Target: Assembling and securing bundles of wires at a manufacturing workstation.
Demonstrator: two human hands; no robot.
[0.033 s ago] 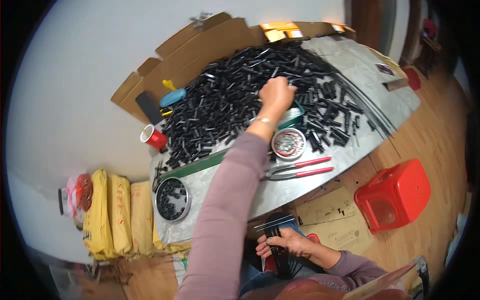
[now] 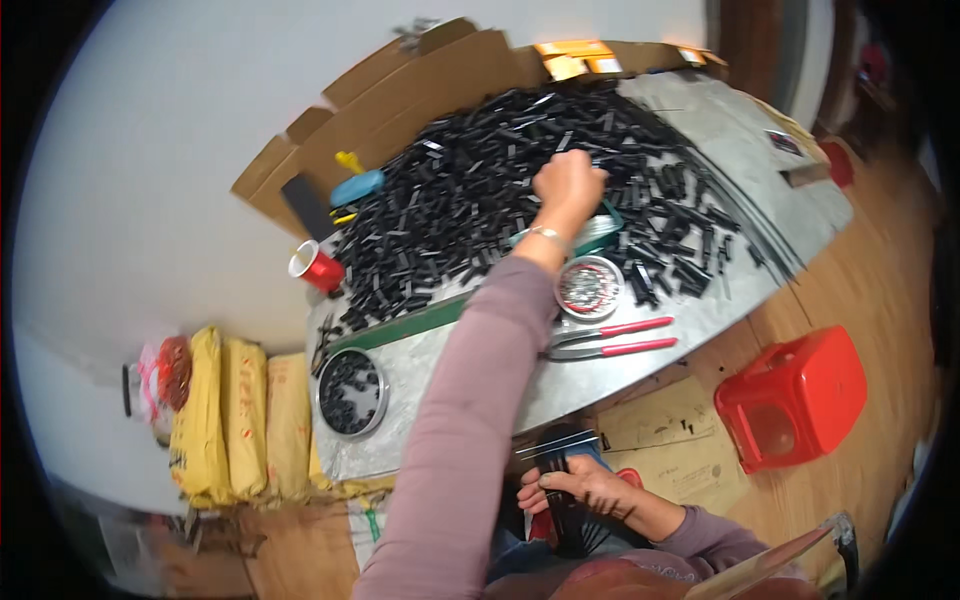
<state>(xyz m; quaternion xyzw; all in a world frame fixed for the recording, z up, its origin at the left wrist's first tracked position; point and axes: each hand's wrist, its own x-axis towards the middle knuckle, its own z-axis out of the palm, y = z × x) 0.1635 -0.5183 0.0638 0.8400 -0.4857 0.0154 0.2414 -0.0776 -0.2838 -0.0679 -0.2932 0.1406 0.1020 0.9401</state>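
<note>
My left hand (image 2: 570, 183) reaches across the table over a wide pile of short black tubular parts (image 2: 450, 190). Its fingers are curled closed, and whatever they may hold is hidden. Just below it lie a green-edged box (image 2: 600, 232) and a round dish of small shiny metal pieces (image 2: 589, 287). Low over my lap, my right hand (image 2: 590, 490) is closed around a dark bundle of long black pieces (image 2: 568, 515). Thin bright rods (image 2: 560, 445) cross at the top of the bundle. Something red shows beside that hand, partly covered.
Red-handled pliers (image 2: 625, 338) lie near the table's front edge. A round tin of small black pieces (image 2: 352, 392) and a red cup (image 2: 317, 267) stand on the left. Cardboard (image 2: 400, 100) fences the back. A red stool (image 2: 795, 400) is on the floor at right, yellow sacks (image 2: 245, 415) at left.
The whole view has shifted slightly. My left hand stays closed over the pile, and my right hand keeps its hold on the black bundle.
</note>
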